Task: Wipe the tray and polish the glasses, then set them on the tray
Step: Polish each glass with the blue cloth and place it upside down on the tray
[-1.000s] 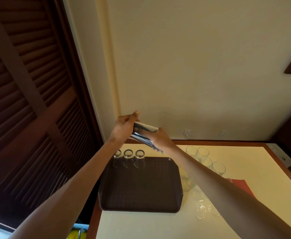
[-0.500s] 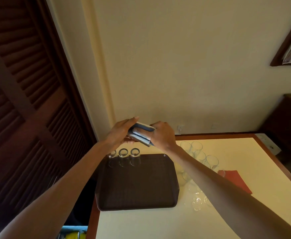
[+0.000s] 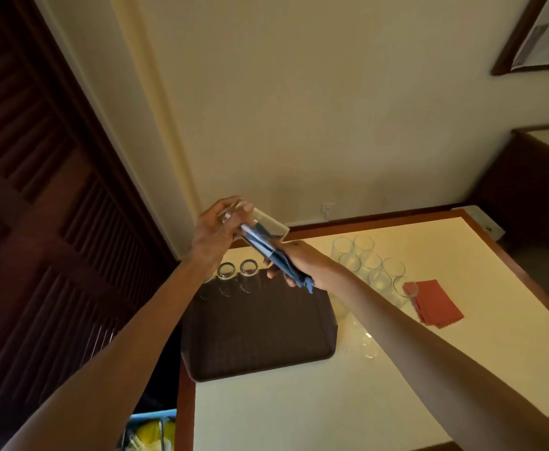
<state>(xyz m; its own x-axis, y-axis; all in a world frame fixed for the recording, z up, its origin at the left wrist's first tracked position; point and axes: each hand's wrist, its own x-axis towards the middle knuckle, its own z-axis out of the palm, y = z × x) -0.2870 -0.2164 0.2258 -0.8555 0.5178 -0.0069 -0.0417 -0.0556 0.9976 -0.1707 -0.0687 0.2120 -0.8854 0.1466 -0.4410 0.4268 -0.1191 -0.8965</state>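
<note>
- Your left hand (image 3: 216, 229) is curled round the closed end of the glass (image 3: 268, 224), with the fingers wrapped over its base
- You hold that glass tilted in the air, its open mouth pointing toward 4 o'clock, above the 12 o'clock edge of the tray (image 3: 260, 336)
- Your right hand (image 3: 304, 266) is clamped on the blue cloth (image 3: 281, 266); one end of the cloth is pushed into the glass and the other end trails out past your palm toward 5 o'clock
- The dark tray lies flat on the desk (image 3: 299, 402), at the desk's 9 o'clock side, with its left edge close to the desk's wooden border
- Two polished glasses (image 3: 248, 269) stand side by side along the tray's 12 o'clock edge, and a third beside them is mostly hidden behind your left forearm
- A cluster of clear glasses (image 3: 369, 263) stands on the desk at 2 o'clock from the tray, off the tray, with a few more toward 4 o'clock that are too faint to count
- A red cloth (image 3: 434, 305) lies flat on the desk at 3 o'clock from that cluster, with one glass just touching its near corner
</note>
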